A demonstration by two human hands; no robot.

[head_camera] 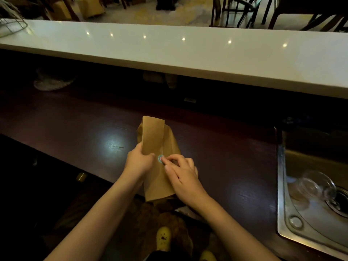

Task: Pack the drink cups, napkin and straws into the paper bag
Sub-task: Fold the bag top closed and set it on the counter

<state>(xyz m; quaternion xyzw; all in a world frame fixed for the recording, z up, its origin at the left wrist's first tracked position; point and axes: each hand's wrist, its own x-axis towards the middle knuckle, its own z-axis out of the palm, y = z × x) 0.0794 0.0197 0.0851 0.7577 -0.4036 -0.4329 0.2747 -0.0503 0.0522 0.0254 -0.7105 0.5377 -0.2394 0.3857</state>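
Note:
A brown paper bag (157, 178) stands on the dark wooden counter (75, 129) with its top flap folded down over the front. My left hand (138, 161) grips the folded flap at its left edge. My right hand (180, 172) rests on the bag's right side, fingertips pressing a small round teal sticker (160, 159) where the flap ends. The bag's contents are hidden; no cups, napkin or straws show.
A raised white bar top (188, 51) runs across behind the counter. A steel sink (301, 213) with clear glassware (316, 183) lies at the right. A pale cloth-like object (50, 84) sits far left under the bar. Chairs stand beyond.

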